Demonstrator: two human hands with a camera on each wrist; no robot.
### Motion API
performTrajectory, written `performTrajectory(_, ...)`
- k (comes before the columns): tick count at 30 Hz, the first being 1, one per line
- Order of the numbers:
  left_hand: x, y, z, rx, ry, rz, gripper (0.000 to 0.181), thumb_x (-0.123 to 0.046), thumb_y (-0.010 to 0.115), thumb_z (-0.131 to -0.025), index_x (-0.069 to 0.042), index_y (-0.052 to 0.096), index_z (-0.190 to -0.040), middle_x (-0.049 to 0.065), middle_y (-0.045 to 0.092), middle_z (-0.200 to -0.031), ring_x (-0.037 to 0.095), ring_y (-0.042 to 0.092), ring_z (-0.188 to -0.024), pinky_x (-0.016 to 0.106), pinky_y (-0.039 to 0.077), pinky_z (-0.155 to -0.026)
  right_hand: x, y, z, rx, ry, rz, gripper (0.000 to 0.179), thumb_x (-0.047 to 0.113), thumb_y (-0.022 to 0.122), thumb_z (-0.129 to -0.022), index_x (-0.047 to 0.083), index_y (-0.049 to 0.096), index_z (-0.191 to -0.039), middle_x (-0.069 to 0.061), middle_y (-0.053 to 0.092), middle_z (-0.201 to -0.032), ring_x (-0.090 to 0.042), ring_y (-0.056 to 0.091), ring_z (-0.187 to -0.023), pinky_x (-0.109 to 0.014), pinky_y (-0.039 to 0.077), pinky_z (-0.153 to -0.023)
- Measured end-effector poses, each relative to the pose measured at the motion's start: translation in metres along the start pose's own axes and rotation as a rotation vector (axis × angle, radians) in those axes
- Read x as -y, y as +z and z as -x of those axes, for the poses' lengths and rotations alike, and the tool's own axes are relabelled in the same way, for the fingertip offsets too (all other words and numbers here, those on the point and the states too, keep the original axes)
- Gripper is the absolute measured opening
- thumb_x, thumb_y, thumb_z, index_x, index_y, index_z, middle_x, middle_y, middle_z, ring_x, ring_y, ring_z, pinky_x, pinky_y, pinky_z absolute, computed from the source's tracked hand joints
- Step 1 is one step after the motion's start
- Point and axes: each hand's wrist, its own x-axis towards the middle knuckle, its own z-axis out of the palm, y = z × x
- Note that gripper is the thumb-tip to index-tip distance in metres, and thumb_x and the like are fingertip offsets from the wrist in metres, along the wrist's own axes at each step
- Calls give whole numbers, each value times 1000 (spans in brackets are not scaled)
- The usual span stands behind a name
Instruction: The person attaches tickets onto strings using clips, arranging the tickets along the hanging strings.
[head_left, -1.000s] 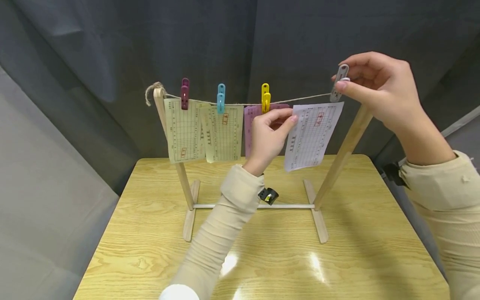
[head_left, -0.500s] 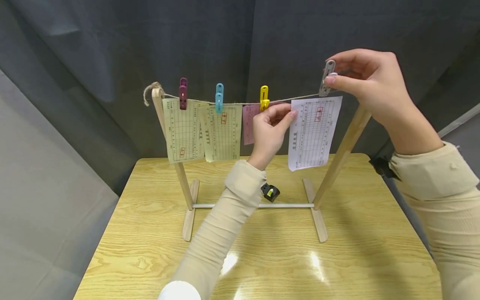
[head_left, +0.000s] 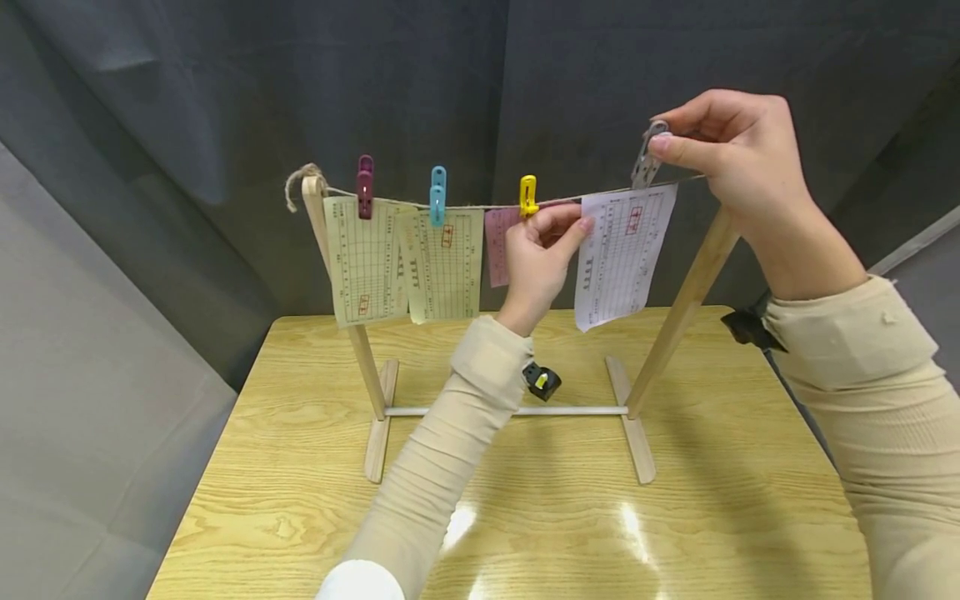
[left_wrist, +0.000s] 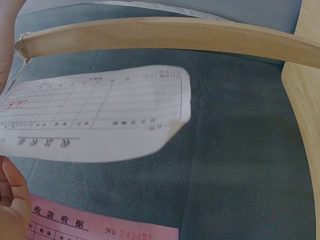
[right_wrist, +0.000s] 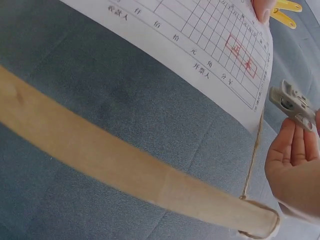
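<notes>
Up at the string (head_left: 480, 206) of a small wooden rack (head_left: 352, 333), both hands are working on one white slip (head_left: 622, 250). The right hand (head_left: 738, 167) is raised above the string's right end, wrist bent, thumb and fingers curling round a grey clothespin (head_left: 647, 158) that is meeting the string just over the slip's top edge. The left hand (head_left: 540, 258) is reaching up from below the string, forearm slanting across the table (head_left: 300, 500), its thumb and forefinger pinching the white slip's upper left corner. The slip is hanging tilted below the string, just left of the rack's right post. Further left along the string, a yellow clothespin (head_left: 528, 196) is holding a pink slip (head_left: 497, 246), a blue clothespin (head_left: 437, 193) and a maroon clothespin (head_left: 365, 185) each a cream slip (head_left: 367, 262). The slips are carrying printed grids, Chinese characters and red stamps; on the pink one the left wrist view is showing "No 243457".
</notes>
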Motion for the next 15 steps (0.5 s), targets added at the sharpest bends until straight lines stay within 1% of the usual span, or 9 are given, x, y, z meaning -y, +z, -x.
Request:
performTrajectory(3, -1, -1, 0, 1, -3, -3, 15, 9, 62, -80, 17, 62, -93, 27, 62, -91, 6, 56, -68, 21, 50, -67, 0, 0, -1, -16, 19, 11, 4, -7, 70, -73, -7, 69, -78, -7, 65, -75, -17, 54, -69, -20, 40, -58)
performTrajectory(6, 1, -2, -1, 3, -6, -9, 15, 8, 62, -81, 17, 62, -93, 27, 62, -91, 6, 56, -68, 21, 50, -67, -1, 0, -3, -32, 33, 48, 4, -6, 71, -73, -7, 70, -76, -6, 65, -72, -17, 52, -72, -22, 37, -61)
performTrajectory(9, 12, -2, -3, 10, -4, -6, 16, 7, 63, -81, 16, 62, -94, 26, 62, -91, 6, 55, -69, 21, 50, -67, -3, 0, -4, -50, 42, 46, 3, -6, 72, -72, -7, 70, -74, -5, 66, -71, -17, 52, -73, -23, 36, -66)
performTrajectory(11, 20, -2, -5, 14, -4, -5, 16, 5, 64, -81, 15, 63, -94, 24, 63, -92, 6, 55, -69, 21, 50, -67, -4, 1, -5, -58, 48, 47, 2, -6, 72, -72, -6, 70, -72, -5, 66, -71, -17, 53, -72, -24, 36, -67)
performTrajectory(13, 28, -2, -7, 15, 1, 2, 16, 4, 64, -81, 14, 63, -94, 24, 63, -92, 5, 55, -69, 21, 50, -66, -5, 2, -6, -64, 61, 54, 3, -6, 72, -71, -5, 70, -70, -4, 67, -70, -16, 54, -71, -23, 37, -66)
performTrajectory(15, 31, -2, -8, 12, 9, 6, 16, 3, 65, -81, 13, 63, -93, 23, 63, -91, 4, 55, -69, 20, 49, -66, -7, 3, -6, -62, 75, 90, 4, -6, 72, -72, -3, 71, -70, -2, 67, -70, -15, 54, -71, -23, 38, -62)
